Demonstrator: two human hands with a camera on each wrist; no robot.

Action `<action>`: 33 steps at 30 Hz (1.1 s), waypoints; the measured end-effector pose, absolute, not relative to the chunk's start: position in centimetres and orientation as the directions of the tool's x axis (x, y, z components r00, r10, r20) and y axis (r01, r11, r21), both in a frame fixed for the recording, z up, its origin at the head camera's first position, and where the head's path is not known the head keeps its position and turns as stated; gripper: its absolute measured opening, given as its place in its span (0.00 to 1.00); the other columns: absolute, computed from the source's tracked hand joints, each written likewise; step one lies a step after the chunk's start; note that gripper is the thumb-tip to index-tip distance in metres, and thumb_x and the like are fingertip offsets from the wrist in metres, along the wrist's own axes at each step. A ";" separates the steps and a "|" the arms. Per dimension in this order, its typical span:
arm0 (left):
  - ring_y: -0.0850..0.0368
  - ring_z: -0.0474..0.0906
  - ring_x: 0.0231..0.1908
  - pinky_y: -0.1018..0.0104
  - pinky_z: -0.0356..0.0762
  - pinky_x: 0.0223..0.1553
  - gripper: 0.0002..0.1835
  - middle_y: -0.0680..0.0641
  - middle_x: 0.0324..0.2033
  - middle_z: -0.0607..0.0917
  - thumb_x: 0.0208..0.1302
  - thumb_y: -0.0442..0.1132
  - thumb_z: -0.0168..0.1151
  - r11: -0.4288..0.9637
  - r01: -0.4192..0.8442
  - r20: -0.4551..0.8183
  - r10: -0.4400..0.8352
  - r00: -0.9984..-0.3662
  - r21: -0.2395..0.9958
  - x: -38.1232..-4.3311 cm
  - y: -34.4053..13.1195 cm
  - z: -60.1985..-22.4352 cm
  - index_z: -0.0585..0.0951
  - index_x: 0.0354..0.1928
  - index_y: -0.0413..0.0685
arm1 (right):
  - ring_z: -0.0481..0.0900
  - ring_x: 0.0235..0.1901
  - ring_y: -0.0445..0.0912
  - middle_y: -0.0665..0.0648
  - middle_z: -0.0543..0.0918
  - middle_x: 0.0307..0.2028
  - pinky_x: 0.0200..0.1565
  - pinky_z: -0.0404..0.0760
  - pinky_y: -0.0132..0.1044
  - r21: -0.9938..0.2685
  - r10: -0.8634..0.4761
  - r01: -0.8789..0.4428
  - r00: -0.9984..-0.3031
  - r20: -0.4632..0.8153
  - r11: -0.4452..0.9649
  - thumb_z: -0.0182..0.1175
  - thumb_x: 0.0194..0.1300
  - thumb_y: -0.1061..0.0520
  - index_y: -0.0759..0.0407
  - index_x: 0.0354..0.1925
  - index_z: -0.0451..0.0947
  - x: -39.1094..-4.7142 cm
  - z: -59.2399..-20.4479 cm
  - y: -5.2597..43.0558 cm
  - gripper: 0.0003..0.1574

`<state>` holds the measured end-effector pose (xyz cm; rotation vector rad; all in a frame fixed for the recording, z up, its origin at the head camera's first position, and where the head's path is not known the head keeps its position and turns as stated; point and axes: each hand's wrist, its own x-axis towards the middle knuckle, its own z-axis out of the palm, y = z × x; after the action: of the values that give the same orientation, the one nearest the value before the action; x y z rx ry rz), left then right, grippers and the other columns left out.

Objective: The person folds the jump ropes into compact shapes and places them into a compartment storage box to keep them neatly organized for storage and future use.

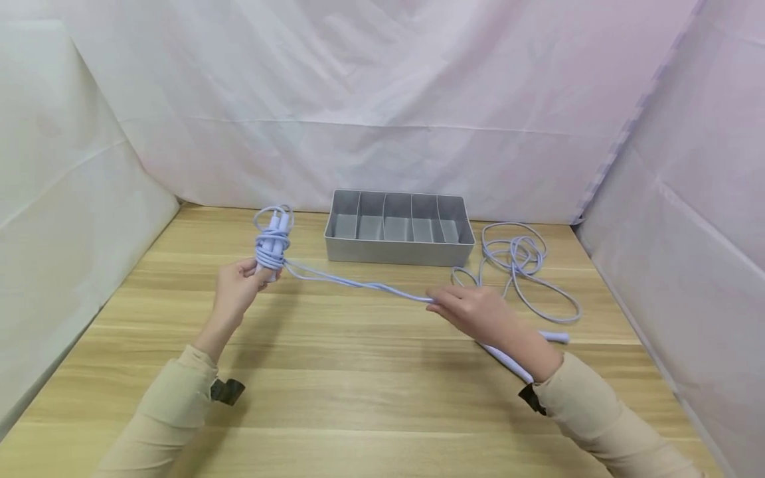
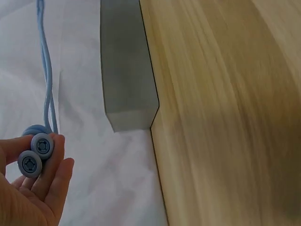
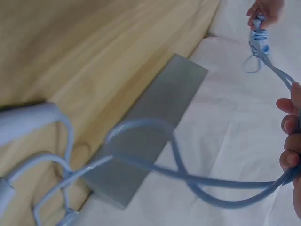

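Upright above the table's left part, a light blue jump rope has its two handles side by side with cord wound round them. My left hand grips the handles low down; their round ends face the left wrist camera. From the bundle a doubled cord runs fairly straight to my right hand, whose curled fingers hold it. In the right wrist view, looped cord hangs from that hand. A second light blue jump rope lies loosely at right, its handles partly hidden by my right forearm.
A grey box with several compartments in a row stands at the back middle of the wooden table. White cloth hangs behind the table and along both sides.
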<state>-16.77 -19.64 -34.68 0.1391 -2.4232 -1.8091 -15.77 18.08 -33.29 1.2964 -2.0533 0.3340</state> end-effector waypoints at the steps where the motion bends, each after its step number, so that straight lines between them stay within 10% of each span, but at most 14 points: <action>1: 0.61 0.83 0.32 0.73 0.78 0.35 0.16 0.47 0.31 0.85 0.59 0.33 0.56 0.383 0.010 0.068 -0.139 -0.988 0.924 -16.7 -19.6 -34.7 0.76 0.47 0.29 | 0.77 0.16 0.41 0.52 0.83 0.27 0.15 0.71 0.30 0.154 -0.699 -0.867 -0.264 0.665 0.473 0.41 0.71 0.48 0.61 0.36 0.78 -15.7 -32.9 18.0 0.24; 6: 0.42 0.82 0.34 0.60 0.78 0.31 0.18 0.35 0.34 0.83 0.58 0.39 0.59 0.713 0.064 0.180 -0.087 -0.980 0.698 -16.2 -19.3 -34.0 0.79 0.43 0.30 | 0.74 0.14 0.41 0.51 0.81 0.23 0.13 0.67 0.31 0.226 -0.704 -0.837 -0.238 0.669 0.499 0.40 0.71 0.48 0.60 0.35 0.77 -15.6 -31.2 17.7 0.23; 11: 0.51 0.77 0.19 0.64 0.68 0.18 0.16 0.39 0.27 0.85 0.56 0.43 0.60 0.844 0.101 0.224 -0.023 -0.974 0.527 -15.7 -18.5 -33.3 0.82 0.38 0.35 | 0.74 0.20 0.43 0.51 0.79 0.25 0.16 0.70 0.32 0.288 -0.725 -0.814 -0.218 0.653 0.504 0.42 0.71 0.51 0.60 0.32 0.76 -15.4 -29.8 17.5 0.20; 17: 0.60 0.59 0.10 0.68 0.53 0.10 0.10 0.53 0.08 0.69 0.53 0.41 0.60 0.914 0.169 0.239 0.083 -0.967 0.368 -15.4 -17.3 -33.1 0.80 0.19 0.44 | 0.73 0.26 0.47 0.53 0.78 0.26 0.24 0.74 0.34 0.348 -0.728 -0.801 -0.152 0.669 0.487 0.44 0.70 0.55 0.61 0.30 0.77 -15.3 -27.7 16.6 0.18; 33: 0.61 0.59 0.11 0.68 0.57 0.10 0.12 0.55 0.08 0.65 0.45 0.34 0.65 0.894 0.431 0.258 0.391 -0.883 0.122 -12.3 -12.5 -32.6 0.72 0.12 0.51 | 0.74 0.27 0.49 0.54 0.80 0.25 0.35 0.78 0.38 0.352 -0.641 -0.793 -0.062 0.765 0.497 0.57 0.62 0.56 0.61 0.29 0.80 -16.4 -23.6 14.5 0.10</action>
<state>-12.25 -12.51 -32.63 -0.6234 -2.8334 -0.2592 -16.38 14.51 -23.56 1.2115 -1.7722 0.1963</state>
